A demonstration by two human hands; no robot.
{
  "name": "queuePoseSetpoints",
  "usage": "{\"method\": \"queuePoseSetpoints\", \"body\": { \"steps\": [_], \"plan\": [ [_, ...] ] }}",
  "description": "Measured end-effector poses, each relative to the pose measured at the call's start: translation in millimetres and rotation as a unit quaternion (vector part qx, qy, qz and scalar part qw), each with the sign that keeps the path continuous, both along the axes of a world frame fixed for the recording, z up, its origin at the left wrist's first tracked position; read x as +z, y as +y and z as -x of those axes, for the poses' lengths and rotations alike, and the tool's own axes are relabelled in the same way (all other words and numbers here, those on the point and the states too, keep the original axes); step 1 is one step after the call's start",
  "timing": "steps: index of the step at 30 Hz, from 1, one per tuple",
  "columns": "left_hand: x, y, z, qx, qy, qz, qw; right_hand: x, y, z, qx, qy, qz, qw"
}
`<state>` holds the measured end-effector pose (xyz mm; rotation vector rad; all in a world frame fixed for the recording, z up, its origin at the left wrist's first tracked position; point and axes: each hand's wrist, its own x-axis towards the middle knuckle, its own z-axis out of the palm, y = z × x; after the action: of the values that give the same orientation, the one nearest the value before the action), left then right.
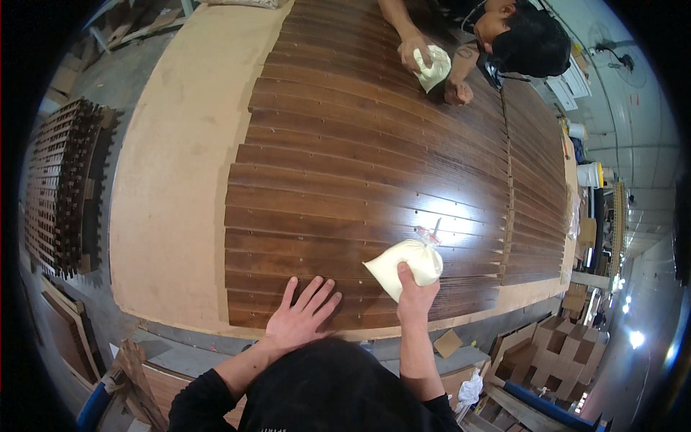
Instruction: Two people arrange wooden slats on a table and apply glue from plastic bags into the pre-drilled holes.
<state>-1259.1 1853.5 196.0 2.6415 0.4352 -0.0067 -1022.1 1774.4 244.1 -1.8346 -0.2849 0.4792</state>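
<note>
Dark brown wooden boards (338, 209) lie side by side in rows, with small holes or dots along them. My right hand (415, 295) is closed around a clear plastic bag (408, 264) full of a pale yellow paste or cream. The bag's gathered, tied top points away from me, and one corner tapers to a point at the left, over the boards. Flat on the nearest boards rests my left hand (302, 315), fingers spread and holding nothing.
Across the boards a co-worker's hand (415, 54) grips a similar bag (432, 69). Their other hand (458, 92) is on the boards. The boards sit on a large tan panel (173, 187). Stacked slats (61, 187) stand at the left, white buckets (589, 175) at the right.
</note>
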Motion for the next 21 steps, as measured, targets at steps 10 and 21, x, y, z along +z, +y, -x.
{"method": "queuePoseSetpoints", "body": {
  "steps": [10, 21],
  "plan": [
    [0, -1, 0, 0.002, -0.007, 0.012, 1.0, -13, 23, -24, -0.006, 0.009, -0.041, 0.999],
    [-3, 0, 1, -0.001, -0.008, 0.009, 1.0, -17, 27, -25, 0.009, -0.009, -0.018, 1.0]
  ]
}}
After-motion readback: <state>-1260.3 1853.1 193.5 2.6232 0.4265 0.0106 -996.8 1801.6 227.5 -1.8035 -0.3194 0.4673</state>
